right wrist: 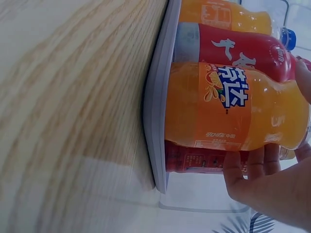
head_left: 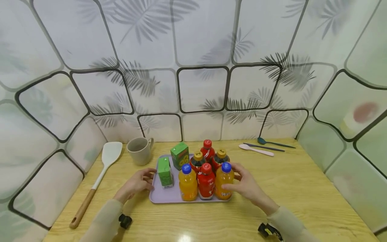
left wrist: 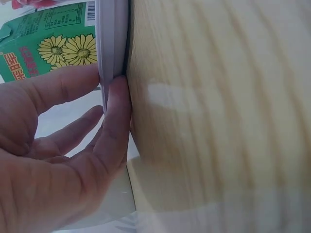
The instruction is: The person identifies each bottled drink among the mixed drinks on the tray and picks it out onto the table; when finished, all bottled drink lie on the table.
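Observation:
A pale purple tray (head_left: 175,199) carries several drinks. At its left edge, my left hand (head_left: 137,184) pinches the rim (left wrist: 112,39) between thumb and fingers, close to an upright green drink carton (head_left: 165,173). My right hand (head_left: 248,186) holds the orange soda bottle (head_left: 223,183) at the tray's front right corner, thumb on the near side and fingers round the far side. To its left stand a red bottle (head_left: 206,185) and another orange soda bottle (head_left: 188,186). Behind them are two yellow-capped bottles, a second red bottle (head_left: 207,150) and a second green carton (head_left: 180,156).
A grey mug (head_left: 139,152) stands behind the tray on the left. Farther left lies a white spatula (head_left: 102,171) with a wooden handle. At the back right lie a pink spoon (head_left: 256,150), a dark stick (head_left: 264,147) and a dark teal spoon (head_left: 276,144). Patterned walls enclose the wooden table.

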`<state>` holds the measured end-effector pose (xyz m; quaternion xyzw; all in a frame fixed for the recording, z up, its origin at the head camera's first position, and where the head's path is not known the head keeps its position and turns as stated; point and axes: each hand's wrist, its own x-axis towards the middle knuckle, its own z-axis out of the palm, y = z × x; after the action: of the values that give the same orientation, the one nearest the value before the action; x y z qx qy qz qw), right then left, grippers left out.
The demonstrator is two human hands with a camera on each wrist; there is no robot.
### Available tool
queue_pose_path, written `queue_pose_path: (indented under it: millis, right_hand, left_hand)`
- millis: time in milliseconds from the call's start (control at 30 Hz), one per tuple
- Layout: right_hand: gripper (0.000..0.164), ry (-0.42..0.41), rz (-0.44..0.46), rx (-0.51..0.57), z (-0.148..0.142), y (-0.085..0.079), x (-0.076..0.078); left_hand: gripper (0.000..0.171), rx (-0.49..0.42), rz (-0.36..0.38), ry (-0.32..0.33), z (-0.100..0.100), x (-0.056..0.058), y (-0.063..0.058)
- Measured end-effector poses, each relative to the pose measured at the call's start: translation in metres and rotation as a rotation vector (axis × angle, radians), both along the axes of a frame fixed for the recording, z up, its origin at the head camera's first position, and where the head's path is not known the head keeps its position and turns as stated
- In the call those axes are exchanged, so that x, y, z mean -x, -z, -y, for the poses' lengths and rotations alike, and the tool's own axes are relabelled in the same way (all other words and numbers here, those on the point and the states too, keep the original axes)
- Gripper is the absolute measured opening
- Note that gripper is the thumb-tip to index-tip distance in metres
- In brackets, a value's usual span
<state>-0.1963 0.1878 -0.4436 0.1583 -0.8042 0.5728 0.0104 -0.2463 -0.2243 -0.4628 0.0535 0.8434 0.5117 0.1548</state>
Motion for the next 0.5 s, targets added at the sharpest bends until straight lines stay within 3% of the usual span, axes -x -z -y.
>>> queue_pose_path:
  millis: [267,500]
  right_hand:
    - [0.070,0.004,0.043,0.000,-0.0010,0.0001,0.0022]
    - [0.068,0.023,0.042,0.008,-0.0008,-0.0001,0.0009]
  left_hand:
    - [0.071,-0.054,0.040,-0.011,0.0015,0.0003,-0.0003]
    - [0.072,-0.038,0.072,-0.022,-0.0020,0.0000,-0.0006]
